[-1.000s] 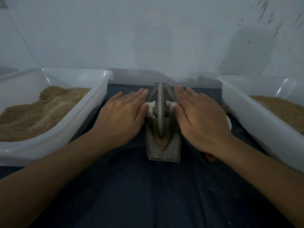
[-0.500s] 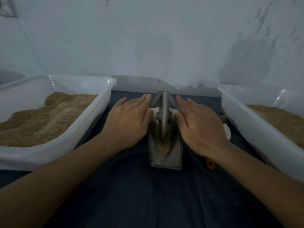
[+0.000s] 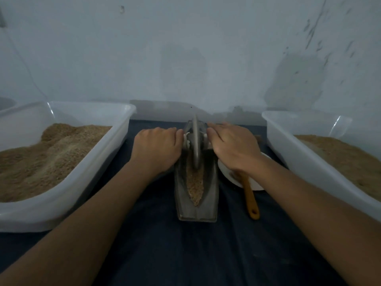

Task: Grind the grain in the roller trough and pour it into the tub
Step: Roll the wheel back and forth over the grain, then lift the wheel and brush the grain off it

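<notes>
Your left hand (image 3: pixel 156 149) and right hand (image 3: pixel 233 147) curled on the axle ends beside the roller wheel (image 3: pixel 195 143), which stood at the far end of the trough (image 3: pixel 195 182), grain (image 3: pixel 194 185) stretching toward you.

The grey metal trough (image 3: pixel 195 195) lay lengthwise between 2 white tubs (image 3: pixel 68 178) (image 3: pixel 305 162), brown grain (image 3: pixel 195 185) under its upright wheel (image 3: pixel 195 141).
</notes>
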A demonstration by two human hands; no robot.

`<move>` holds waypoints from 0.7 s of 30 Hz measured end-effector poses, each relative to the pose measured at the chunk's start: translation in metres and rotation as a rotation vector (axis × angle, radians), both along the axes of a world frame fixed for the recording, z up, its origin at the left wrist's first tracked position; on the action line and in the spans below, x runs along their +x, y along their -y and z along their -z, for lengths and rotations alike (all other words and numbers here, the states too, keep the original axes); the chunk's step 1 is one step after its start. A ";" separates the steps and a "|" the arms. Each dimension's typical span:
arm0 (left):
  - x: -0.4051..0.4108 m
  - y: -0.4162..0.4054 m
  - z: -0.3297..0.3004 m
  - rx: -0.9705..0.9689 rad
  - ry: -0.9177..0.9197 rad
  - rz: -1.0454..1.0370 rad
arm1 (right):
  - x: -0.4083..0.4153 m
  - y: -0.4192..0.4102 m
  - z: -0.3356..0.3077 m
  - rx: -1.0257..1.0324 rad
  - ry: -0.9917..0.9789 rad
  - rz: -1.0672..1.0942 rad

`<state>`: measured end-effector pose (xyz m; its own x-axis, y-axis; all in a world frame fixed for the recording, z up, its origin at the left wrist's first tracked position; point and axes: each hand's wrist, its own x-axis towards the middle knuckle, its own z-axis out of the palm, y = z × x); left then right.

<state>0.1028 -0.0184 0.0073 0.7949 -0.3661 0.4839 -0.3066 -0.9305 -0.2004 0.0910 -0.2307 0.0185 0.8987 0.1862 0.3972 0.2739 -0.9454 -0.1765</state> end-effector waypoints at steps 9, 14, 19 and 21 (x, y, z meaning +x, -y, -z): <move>0.007 -0.005 0.013 -0.307 0.076 -0.040 | -0.045 0.030 -0.020 0.222 0.213 -0.217; 0.012 -0.003 0.016 -0.325 0.127 -0.091 | -0.084 0.053 -0.019 -0.207 0.553 -0.226; 0.018 -0.007 0.021 -0.571 0.028 -0.086 | -0.110 0.065 0.006 -0.393 0.299 -0.178; 0.017 -0.010 0.022 -0.642 0.013 -0.083 | -0.113 0.072 0.018 -0.573 0.169 -0.266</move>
